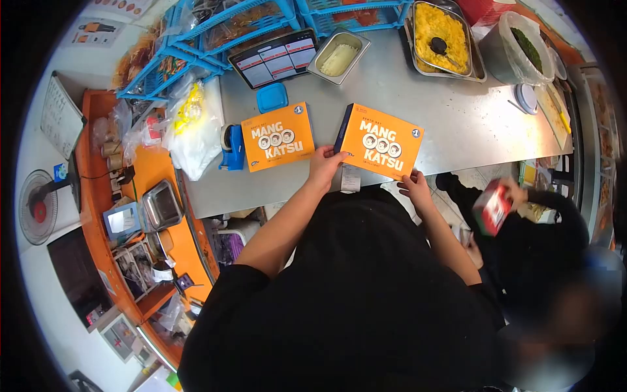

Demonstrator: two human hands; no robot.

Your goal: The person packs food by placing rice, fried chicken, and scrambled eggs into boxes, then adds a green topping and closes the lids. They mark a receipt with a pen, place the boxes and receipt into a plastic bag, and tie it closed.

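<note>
An orange cardboard food box [386, 157] printed "MANG KATSU" is held by its near edge, slightly tilted, in front of my body. My left hand [324, 166] grips its lower left corner, with the thumb on top. At the lower right corner, my right hand [416, 188] pinches the edge between thumb and fingers. A white printed slip [351, 178] shows just below the box, beside my left hand. To the left, a second matching orange box [279, 151] lies on the steel table [392, 78].
A blue tape dispenser [232, 149], blue lid [272, 98], tablet [274, 60] and steel pan [339, 57] stand left and behind. Far right are a yellow food tray [441, 39] and lined tub [519, 49]. Close on my right, a person holds a red box [494, 208].
</note>
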